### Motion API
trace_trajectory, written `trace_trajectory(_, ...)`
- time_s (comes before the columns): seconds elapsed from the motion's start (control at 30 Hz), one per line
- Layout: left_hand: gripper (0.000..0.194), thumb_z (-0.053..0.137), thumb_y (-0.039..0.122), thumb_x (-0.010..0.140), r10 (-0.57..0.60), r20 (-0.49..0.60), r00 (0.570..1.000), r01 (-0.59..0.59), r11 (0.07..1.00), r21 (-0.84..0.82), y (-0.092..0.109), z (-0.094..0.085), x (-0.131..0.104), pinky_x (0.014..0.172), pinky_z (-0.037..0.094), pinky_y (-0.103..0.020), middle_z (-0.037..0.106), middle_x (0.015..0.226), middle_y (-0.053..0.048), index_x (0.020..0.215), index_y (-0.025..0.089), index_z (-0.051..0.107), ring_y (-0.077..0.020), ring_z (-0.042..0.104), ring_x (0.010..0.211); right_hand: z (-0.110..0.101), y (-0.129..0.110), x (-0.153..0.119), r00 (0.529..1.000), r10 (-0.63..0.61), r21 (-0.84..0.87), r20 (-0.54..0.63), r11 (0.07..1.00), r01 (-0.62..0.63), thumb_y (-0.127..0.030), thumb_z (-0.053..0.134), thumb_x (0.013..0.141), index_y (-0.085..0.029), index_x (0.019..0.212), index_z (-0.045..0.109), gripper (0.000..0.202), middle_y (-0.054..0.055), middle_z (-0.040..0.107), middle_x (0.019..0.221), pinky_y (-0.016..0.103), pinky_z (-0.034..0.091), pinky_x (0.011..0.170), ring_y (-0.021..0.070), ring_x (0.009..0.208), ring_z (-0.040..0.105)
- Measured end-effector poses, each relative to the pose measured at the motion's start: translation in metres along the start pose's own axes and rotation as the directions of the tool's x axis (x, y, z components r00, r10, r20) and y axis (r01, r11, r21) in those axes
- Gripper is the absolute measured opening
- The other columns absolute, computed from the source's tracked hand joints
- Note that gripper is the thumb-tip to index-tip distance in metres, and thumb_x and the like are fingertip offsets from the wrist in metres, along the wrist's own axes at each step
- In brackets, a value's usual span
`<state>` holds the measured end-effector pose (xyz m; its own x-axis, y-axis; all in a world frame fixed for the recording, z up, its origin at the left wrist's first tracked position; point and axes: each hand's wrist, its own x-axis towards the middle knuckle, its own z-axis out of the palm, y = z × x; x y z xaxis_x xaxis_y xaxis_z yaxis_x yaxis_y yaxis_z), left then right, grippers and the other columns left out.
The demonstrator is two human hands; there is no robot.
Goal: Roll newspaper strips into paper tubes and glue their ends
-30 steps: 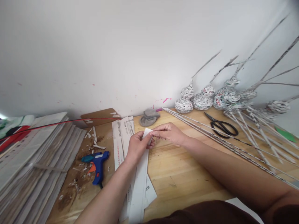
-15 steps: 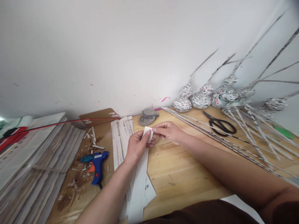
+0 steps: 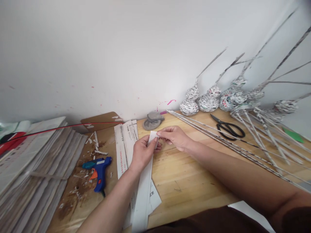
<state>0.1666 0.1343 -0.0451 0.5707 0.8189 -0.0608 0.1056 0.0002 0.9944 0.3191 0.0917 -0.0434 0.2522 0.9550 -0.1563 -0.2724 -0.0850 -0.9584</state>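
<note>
A long white paper strip (image 3: 145, 191) runs from the table's near edge up to my hands. Its far end lies in my left hand (image 3: 143, 152), with the thumb pressed on top and the fingers underneath. At the upper right corner of that end, my right hand (image 3: 175, 137) pinches the paper between thumb and forefinger. Under and beside my left forearm are more printed paper strips (image 3: 121, 149). Just beyond my hands sits a crumpled grey cloth (image 3: 153, 121).
A blue glue gun (image 3: 100, 173) lies among paper scraps on brown board, beside a newspaper stack (image 3: 48, 174). To the right are black-handled scissors (image 3: 228, 128), rolled paper sticks (image 3: 218, 139) and several woven gourd shapes (image 3: 189, 105) along the wall. A green scrap (image 3: 293, 135) lies far right.
The view has shifted slightly. Both hands stay at the strip's end, and my right fingertips have moved a little onto its corner.
</note>
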Motion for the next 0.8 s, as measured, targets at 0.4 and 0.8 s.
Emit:
trace_trajectory(0.4, 0.038, 0.063, 0.049, 0.076, -0.030, 0.034, 0.999, 0.030, 1.000, -0.004, 0.002, -0.001, 0.000, 0.060, 0.056, -0.030, 0.071, 0.073, -0.007, 0.089, 0.013, 0.066, -0.0185, 0.067, 0.063, -0.006, 0.000, 0.001, 0.998, -0.054, -0.042, 0.032, 0.998, 0.055, -0.051, 0.069, 0.070, -0.012, 0.068, 0.066, 0.040, 0.001, 0.056, 0.060, 0.021, 0.024, 0.041, 0.0074, 0.050, 0.046)
trace_trajectory(0.8, 0.037, 0.063, 0.048, 0.077, -0.037, 0.035, 0.999, 0.036, 0.999, 0.005, 0.003, 0.000, -0.001, 0.059, 0.055, -0.029, 0.070, 0.071, -0.007, 0.086, 0.013, 0.066, -0.0176, 0.066, 0.062, -0.013, -0.012, -0.002, 0.964, -0.061, -0.196, 0.259, 0.974, 0.114, -0.040, 0.069, 0.074, -0.012, 0.078, 0.072, 0.029, -0.001, 0.056, 0.058, 0.021, 0.028, 0.045, 0.0073, 0.052, 0.042)
